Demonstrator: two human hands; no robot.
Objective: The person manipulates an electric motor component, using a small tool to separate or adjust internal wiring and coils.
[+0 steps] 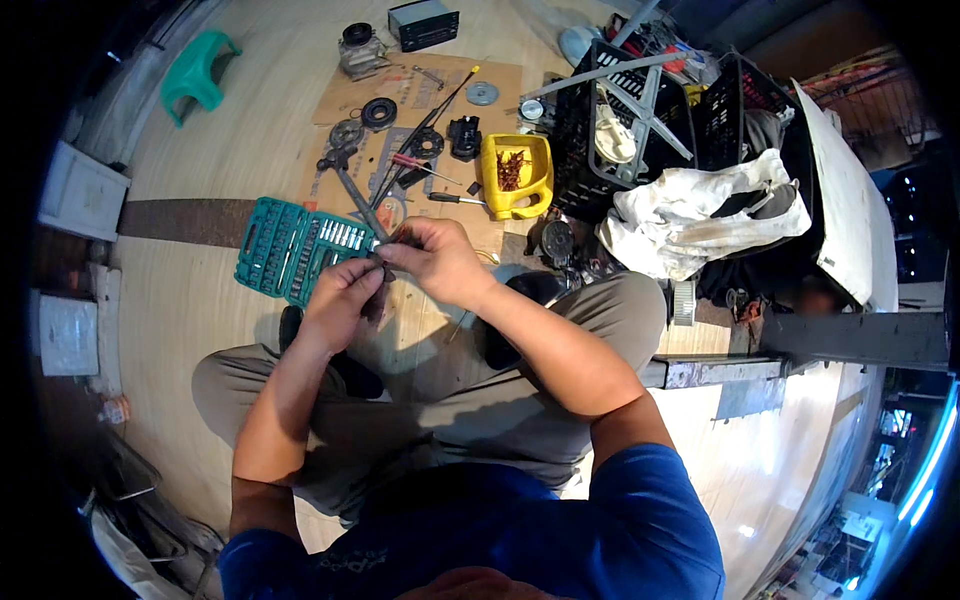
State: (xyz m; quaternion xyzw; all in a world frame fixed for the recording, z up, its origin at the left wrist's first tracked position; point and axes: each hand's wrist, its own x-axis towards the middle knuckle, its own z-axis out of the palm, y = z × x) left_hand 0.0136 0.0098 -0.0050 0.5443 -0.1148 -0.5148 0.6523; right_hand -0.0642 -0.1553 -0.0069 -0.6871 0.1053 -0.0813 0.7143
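Note:
My left hand (343, 298) and my right hand (440, 262) meet in front of my knees, thumbs and fingertips pinched together. Between them is a small dark part, mostly covered by the fingers, so its kind does not show. Just beyond the hands lies a hammer (356, 196), its handle end close to my right fingers. Left of them sits an open green socket set case (300, 250) with rows of sockets. A red-handled screwdriver (412, 162) and a black-handled screwdriver (445, 198) rest on the cardboard (330, 100) farther away.
A cut yellow jug (545, 170) holds small brown screws or bolts. Black ring-shaped parts (379, 113) and other machine parts lie on the cardboard. Black crates (580, 160) and a white cloth (690, 215) stand at right; a green stool (200, 75) is far left.

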